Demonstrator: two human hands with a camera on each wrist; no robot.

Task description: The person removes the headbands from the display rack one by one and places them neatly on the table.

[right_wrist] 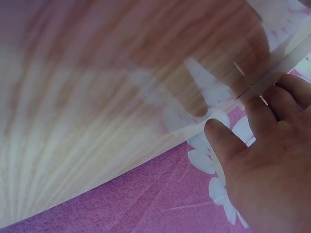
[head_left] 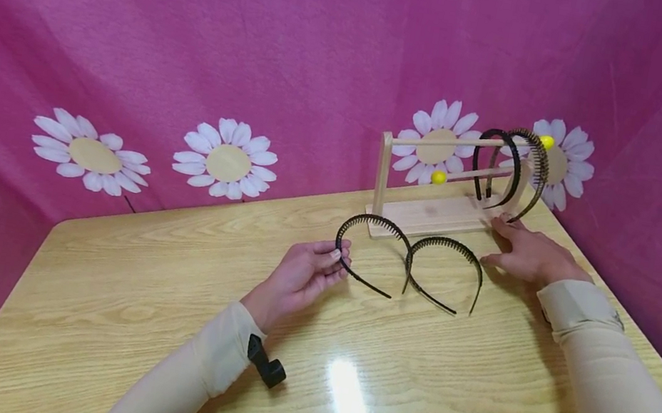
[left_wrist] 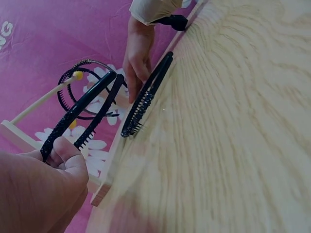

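Observation:
My left hand (head_left: pixel 302 275) pinches the side of a black toothed headband (head_left: pixel 377 218) between thumb and fingers, raised in front of the wooden rack (head_left: pixel 382 175). In the left wrist view the same band (left_wrist: pixel 80 108) points away from the thumb. A second black toothed headband (head_left: pixel 450 241) lies on the table close to it. My right hand (head_left: pixel 534 255) touches the right end of the rack's base, fingers extended and thumb apart. On the rack's upper rod hang a smooth-looking black headband (head_left: pixel 516 174) and a brown toothed one (head_left: pixel 543 169).
Yellow knobs cap the rack's rods, one on the upper rod (head_left: pixel 547 142) and one on the lower (head_left: pixel 438 177). The light wooden table (head_left: pixel 125 318) meets a pink cloth (head_left: pixel 304 50) printed with white daisies behind and at both sides.

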